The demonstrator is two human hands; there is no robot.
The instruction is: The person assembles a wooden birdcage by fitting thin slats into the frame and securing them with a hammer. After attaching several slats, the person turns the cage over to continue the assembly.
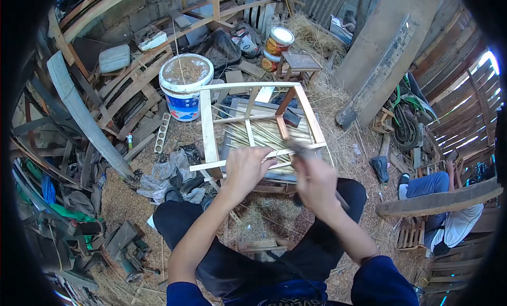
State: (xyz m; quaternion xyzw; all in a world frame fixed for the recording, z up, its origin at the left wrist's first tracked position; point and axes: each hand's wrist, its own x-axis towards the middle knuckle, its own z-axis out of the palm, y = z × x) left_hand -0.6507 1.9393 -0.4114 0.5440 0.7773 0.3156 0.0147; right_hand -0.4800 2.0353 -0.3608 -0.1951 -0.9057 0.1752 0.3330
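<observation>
In front of me a light wooden frame (pixel 210 127) of nailed-looking slats stands over a bundle of thin sticks (pixel 264 133). My left hand (pixel 244 171) is closed over the frame's near slat (pixel 208 165), its thumb and fingers curled at the wood. Whether a nail is pinched there is too small to tell. A hammer (pixel 297 146) is in my closed right hand (pixel 317 183), blurred by motion. Its head is close to the right part of the near slat; contact cannot be made out. The handle's end juts out behind the hand.
A large white-and-blue bucket (pixel 179 108) stands beyond the frame's left corner. Behind are stacked paint cans (pixel 278 41) and a small wooden stool (pixel 301 63). Crumpled plastic bags (pixel 171 168) lie at left. Another person (pixel 459 224) sits at far right, near a curved plank (pixel 441 201).
</observation>
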